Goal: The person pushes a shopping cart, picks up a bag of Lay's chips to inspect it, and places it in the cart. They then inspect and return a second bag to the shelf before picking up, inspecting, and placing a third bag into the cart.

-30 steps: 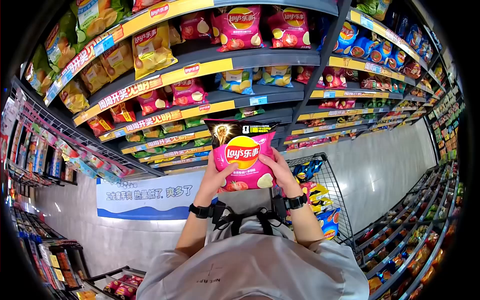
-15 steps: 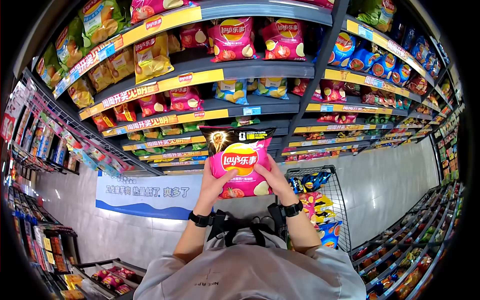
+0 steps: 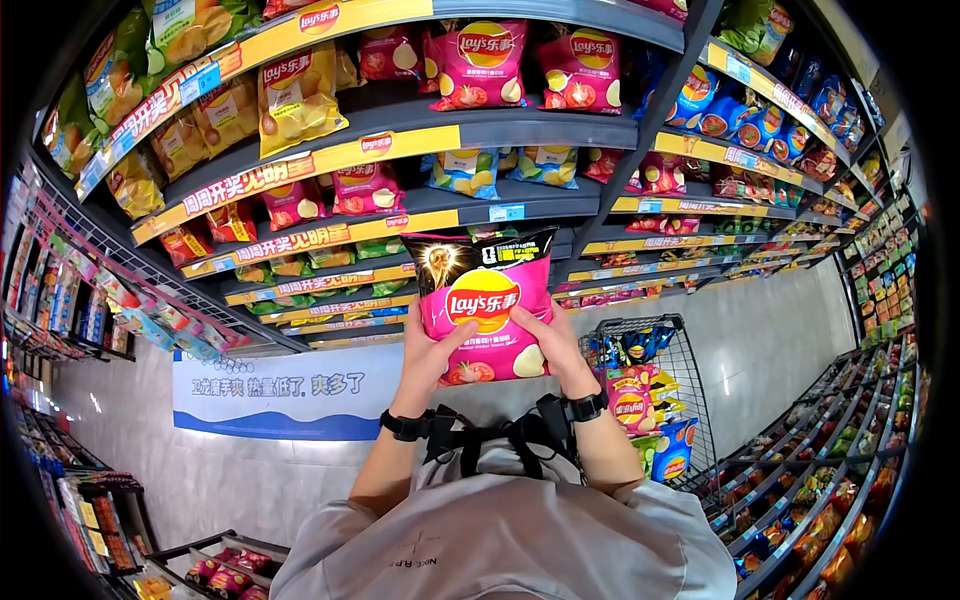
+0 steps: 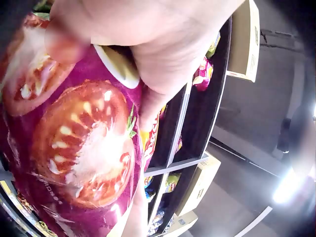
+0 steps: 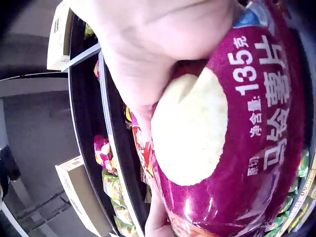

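In the head view a magenta and black Lay's chip bag is held upright before the chest, its printed front facing me. My left hand grips its left side, thumb on the front. On the opposite side my right hand grips it the same way, and the fingers behind are hidden. The left wrist view shows tomato pictures on the bag close under the left hand. In the right wrist view the right hand presses against the bag by a printed potato slice.
Shelves of chip bags rise in front. A wire shopping cart with several snack bags stands at the right. A bin of magenta bags is at the lower left, and more racks line the right.
Both hands keep their grip on the chip bag, which stays nearly in place. The head view has shifted slightly, and more of the cart's bags show now.
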`<action>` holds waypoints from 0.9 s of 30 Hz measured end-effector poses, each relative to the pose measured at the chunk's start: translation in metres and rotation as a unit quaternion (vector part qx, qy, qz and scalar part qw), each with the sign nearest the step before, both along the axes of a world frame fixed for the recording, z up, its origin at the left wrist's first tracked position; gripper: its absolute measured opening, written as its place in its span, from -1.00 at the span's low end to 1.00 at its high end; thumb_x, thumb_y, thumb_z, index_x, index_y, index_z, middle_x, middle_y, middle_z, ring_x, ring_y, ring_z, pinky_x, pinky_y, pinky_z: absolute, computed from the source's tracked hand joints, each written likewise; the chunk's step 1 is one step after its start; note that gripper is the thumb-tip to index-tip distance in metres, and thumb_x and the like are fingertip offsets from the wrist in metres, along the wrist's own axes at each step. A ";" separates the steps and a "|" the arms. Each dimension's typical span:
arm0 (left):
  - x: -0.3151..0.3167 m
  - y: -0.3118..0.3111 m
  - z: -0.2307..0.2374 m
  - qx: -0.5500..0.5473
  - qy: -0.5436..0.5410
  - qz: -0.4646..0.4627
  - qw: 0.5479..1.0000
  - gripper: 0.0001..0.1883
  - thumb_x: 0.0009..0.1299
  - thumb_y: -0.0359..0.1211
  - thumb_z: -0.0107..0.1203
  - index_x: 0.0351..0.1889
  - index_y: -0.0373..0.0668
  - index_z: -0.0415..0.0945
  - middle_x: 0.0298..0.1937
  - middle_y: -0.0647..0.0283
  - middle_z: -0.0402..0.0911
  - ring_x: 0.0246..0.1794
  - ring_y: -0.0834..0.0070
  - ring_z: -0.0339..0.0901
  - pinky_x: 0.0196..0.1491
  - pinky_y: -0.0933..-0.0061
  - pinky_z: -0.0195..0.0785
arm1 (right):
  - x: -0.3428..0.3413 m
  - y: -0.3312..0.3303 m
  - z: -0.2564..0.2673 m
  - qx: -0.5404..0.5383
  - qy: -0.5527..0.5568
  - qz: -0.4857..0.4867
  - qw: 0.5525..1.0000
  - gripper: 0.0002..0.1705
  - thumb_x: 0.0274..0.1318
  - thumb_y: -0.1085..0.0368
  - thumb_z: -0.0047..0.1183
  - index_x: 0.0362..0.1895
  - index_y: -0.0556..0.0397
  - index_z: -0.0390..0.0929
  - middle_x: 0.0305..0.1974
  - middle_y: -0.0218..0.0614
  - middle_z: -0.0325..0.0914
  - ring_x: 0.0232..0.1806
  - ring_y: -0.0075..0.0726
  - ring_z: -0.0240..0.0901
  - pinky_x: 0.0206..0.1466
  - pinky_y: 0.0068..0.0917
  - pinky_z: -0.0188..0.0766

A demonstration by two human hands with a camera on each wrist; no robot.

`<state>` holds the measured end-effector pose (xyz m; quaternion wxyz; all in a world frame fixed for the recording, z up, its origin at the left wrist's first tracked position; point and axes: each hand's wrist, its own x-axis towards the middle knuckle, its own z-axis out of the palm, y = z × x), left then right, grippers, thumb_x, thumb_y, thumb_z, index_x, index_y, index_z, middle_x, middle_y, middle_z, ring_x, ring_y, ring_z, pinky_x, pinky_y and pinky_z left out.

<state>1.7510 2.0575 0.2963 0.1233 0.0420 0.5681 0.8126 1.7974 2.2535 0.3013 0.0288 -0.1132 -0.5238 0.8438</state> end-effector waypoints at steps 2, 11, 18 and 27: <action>-0.003 -0.001 -0.003 0.007 0.003 -0.010 1.000 -0.11 0.18 -0.44 0.42 0.36 -0.33 0.03 0.14 0.04 0.48 0.05 0.42 0.55 0.06 0.41 0.51 | 0.000 0.000 0.001 0.006 -0.005 -0.006 1.000 -0.51 0.13 0.31 0.29 0.12 0.17 0.47 -0.02 -0.24 0.62 -0.06 -0.43 0.58 0.04 -0.44 0.53; 0.021 0.000 0.035 -0.244 0.167 -0.068 0.953 -0.12 0.17 -0.31 0.44 0.41 -0.14 0.16 0.23 0.13 0.39 0.21 0.36 0.36 0.11 0.35 0.34 | -0.021 0.020 0.000 0.088 -0.004 -0.056 0.995 -0.50 0.10 0.30 0.33 0.11 0.17 0.46 -0.03 -0.24 0.62 -0.06 -0.46 0.57 0.02 -0.47 0.53; 0.024 0.052 0.018 -0.159 0.120 -0.008 0.980 -0.20 0.32 -0.38 0.29 0.45 -0.16 0.05 0.27 0.14 0.38 0.23 0.40 0.39 0.14 0.38 0.38 | -0.008 0.038 0.003 0.092 0.107 0.009 0.990 -0.41 0.21 0.37 0.22 0.28 0.16 0.30 0.01 -0.24 0.61 -0.05 -0.53 0.55 0.01 -0.54 0.49; 0.037 0.079 0.043 -0.129 0.091 0.008 0.987 -0.10 0.22 -0.34 0.41 0.42 -0.23 0.03 0.24 0.13 0.37 0.17 0.39 0.43 -0.01 0.40 0.47 | -0.006 0.060 0.000 0.024 0.105 0.055 0.993 -0.61 0.37 0.29 0.02 0.21 0.17 0.46 0.07 -0.31 0.60 -0.02 -0.56 0.52 -0.02 -0.56 0.47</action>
